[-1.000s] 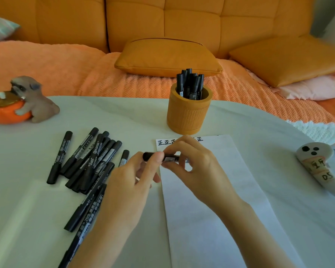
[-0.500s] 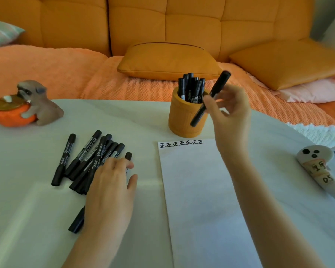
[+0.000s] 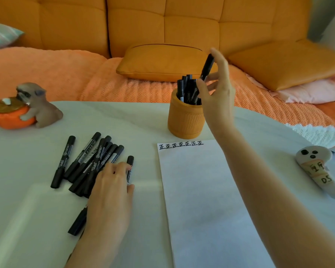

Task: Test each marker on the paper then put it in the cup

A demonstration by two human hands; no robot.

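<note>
Black marker [image 3: 207,65], pinched in right hand [image 3: 219,99]; above cup [image 3: 186,120]

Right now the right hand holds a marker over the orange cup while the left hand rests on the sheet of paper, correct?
Not quite. In the head view the left hand rests on the loose markers lying left of the paper, not on the sheet. The rest stands: the right hand holds a marker over the orange cup.
</note>
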